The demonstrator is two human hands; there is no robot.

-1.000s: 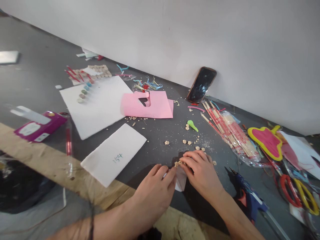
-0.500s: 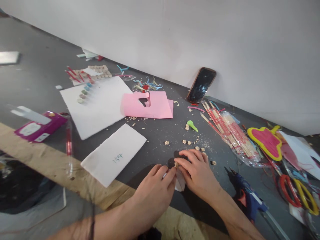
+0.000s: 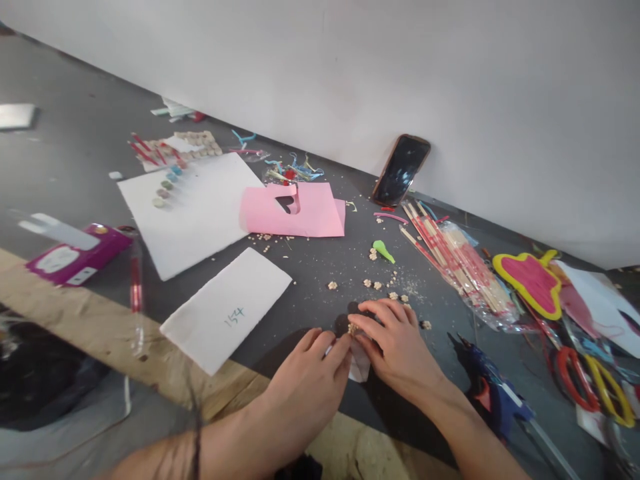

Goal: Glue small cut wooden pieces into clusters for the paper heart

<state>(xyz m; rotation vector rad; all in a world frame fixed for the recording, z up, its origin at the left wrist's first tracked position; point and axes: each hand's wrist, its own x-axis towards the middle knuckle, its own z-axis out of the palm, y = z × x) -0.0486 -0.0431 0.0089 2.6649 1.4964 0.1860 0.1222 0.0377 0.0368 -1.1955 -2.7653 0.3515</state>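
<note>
My left hand (image 3: 313,377) is closed, its thumb and fingertips pressed together at a small white piece (image 3: 359,365) near the table's front edge. A bit of white also shows between its fingers. Close beside it, my right hand (image 3: 397,343) pinches a tiny beige flower-like cluster (image 3: 352,329) at the top of the white piece. The fingertips of both hands nearly meet there and hide most of what they hold. Several similar beige clusters (image 3: 377,285) lie on the dark table just beyond my right hand, among pale crumbs.
Left of my hands lies a white card (image 3: 227,313) marked 154. Pink paper (image 3: 315,210) and a green balloon (image 3: 384,251) lie farther back. A phone (image 3: 401,170) leans on the wall. To the right are a blue glue gun (image 3: 493,387), scissors (image 3: 577,377) and bagged sticks (image 3: 465,267).
The view has shifted very slightly. Both hands stay in nearly the same place and pose around the white piece and the small cluster.
</note>
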